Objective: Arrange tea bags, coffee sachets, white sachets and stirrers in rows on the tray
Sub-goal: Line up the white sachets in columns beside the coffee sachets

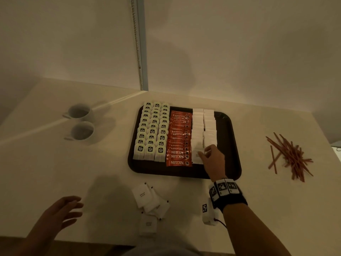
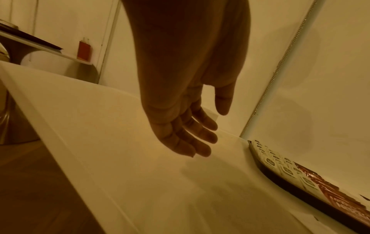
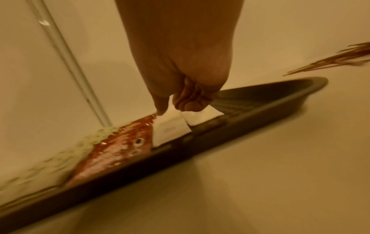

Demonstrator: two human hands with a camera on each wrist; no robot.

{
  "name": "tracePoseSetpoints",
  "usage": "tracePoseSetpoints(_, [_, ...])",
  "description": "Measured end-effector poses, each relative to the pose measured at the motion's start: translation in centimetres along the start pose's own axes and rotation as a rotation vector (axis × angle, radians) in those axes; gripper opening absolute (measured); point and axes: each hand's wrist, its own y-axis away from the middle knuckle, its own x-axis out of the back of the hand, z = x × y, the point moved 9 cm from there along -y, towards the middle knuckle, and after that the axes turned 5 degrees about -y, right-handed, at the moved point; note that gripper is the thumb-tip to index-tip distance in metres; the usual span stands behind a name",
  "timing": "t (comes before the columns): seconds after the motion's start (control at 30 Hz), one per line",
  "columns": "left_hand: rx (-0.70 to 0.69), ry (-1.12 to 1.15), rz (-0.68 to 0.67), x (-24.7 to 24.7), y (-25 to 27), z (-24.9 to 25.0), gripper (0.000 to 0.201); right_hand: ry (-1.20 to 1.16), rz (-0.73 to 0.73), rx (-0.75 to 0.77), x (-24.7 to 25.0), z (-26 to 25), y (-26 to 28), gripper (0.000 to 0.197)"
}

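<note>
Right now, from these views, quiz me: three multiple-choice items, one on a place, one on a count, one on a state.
1. Where do the stirrers lie?
A. on the tray
B. on the table right of the tray
C. in a mug

2. How many mugs stand left of the tray?
A. one
B. two
C. four

3. What is the left hand doing?
A. gripping a sachet
B. pressing the tray
C. open, holding nothing

Answers:
1 B: the pile sits off the tray's right edge.
2 B: two stand side by side.
3 C: its fingers are straight and empty.
</note>
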Motion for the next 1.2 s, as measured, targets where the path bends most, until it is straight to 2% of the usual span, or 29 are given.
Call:
tracePoseSetpoints(0.07, [0.011,0.010,0.006,0.6,0.1,-0.7,0.017,-0.044,-0.111,0.120,-0.7,-3.2,1.8,0.016])
tracePoseSetpoints(0.13, [0.018,0.022,0.013,1.0,0.3,-1.5,0.017,-0.034,-0.402,0.228,-3.7,-6.4,5.1,0.016])
tracePoseSetpoints(0.17, [0.018,0.027,0.015,1.1,0.4,-1.9,0.017,0.031,-0.580,0.256,-5.7,-7.2,7.4,0.023])
tracePoseSetpoints(0.23, [0.015,0.037,0.018,1.3,0.5,-2.5,0.017,0.248,-0.846,0.281,-9.3,-7.1,12.1,0.057])
tracePoseSetpoints(0.3, [0.014,0.046,0.016,1.3,0.6,-3.1,0.017,0.439,-0.949,0.298,-11.5,-6.0,15.4,0.099])
tracePoseSetpoints(0.33, [0.014,0.049,0.015,1.2,0.6,-3.5,0.016,0.508,-0.966,0.341,-12.2,-5.8,16.6,0.113])
tracePoseSetpoints(0.4, [0.018,0.051,0.013,1.3,0.8,-4.3,0.017,0.612,-0.989,0.515,-13.6,-6.1,18.3,0.126])
tracePoseSetpoints(0.5, [0.013,0.060,0.012,1.7,1.0,-5.2,0.017,0.783,-1.054,0.776,-15.8,-6.6,19.6,0.135])
tracePoseSetpoints(0.6, [0.012,0.062,0.007,2.1,1.3,-5.8,0.016,0.954,-1.068,0.860,-16.6,-6.6,19.2,0.130])
tracePoseSetpoints(0.77, [-0.019,0.081,0.020,2.8,1.7,-6.4,0.017,0.915,-1.005,0.888,-14.9,-7.6,17.8,0.080])
tracePoseSetpoints(0.83, [-0.029,0.083,0.020,2.7,1.8,-6.6,0.017,0.881,-0.989,0.868,-14.2,-7.5,17.4,0.069])
tracePoseSetpoints(1.0, [-0.034,0.097,0.031,2.8,1.9,-6.6,0.017,0.802,-1.015,0.796,-13.7,-6.5,17.0,0.058])
tracePoseSetpoints(1.07, [-0.038,0.099,0.038,2.9,2.0,-6.9,0.017,0.756,-1.023,0.714,-13.4,-6.1,16.7,0.061])
tracePoseSetpoints(1.13, [-0.039,0.100,0.043,3.1,2.1,-7.3,0.018,0.720,-1.028,0.570,-13.0,-5.4,16.0,0.067])
tracePoseSetpoints(1.2, [-0.037,0.090,0.040,3.0,2.3,-7.4,0.018,0.743,-1.030,0.539,-12.9,-5.0,15.7,0.064])
